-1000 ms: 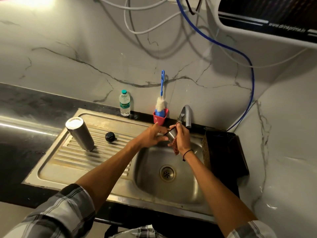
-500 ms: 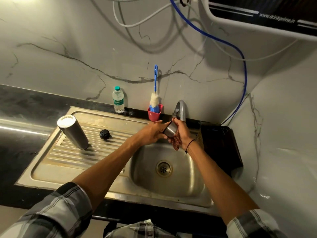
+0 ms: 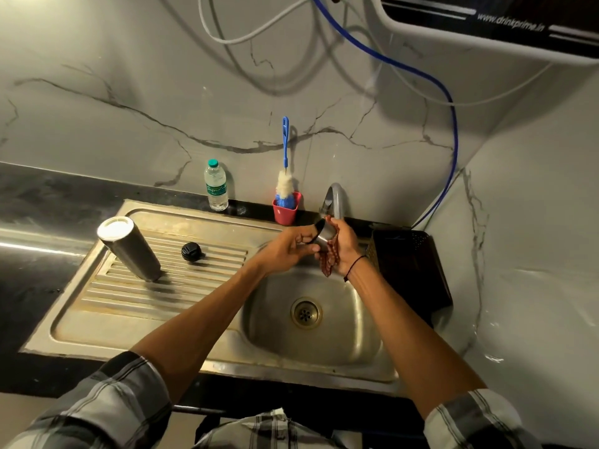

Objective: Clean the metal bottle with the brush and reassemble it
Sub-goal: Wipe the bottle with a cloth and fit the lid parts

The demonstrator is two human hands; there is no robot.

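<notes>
Under the tap (image 3: 334, 199), at the back of the sink (image 3: 227, 354), a person is holding a small metal cup (image 3: 324, 237), seemingly the bottle's cap, between both hands. The left hand (image 3: 285, 251) is gripping its near side, the thumb lying across the dark rim; the right hand (image 3: 343, 247) is curling round the far side. Compared with a second ago, the cup is sitting higher and closer to the spout, which suggests rinsing is under way, though no water stream is showing clearly. The metal bottle (image 3: 129, 249) is standing upside down on the draining board, well apart, with a black stopper (image 3: 191, 251) near it. The brush (image 3: 285, 186) is waiting untouched in a red holder (image 3: 287, 213) against the wall, beside a plastic water bottle (image 3: 216, 186). Fingers are hiding most of the cup, and the dark rack (image 3: 411, 270) at right is hard to read.
</notes>
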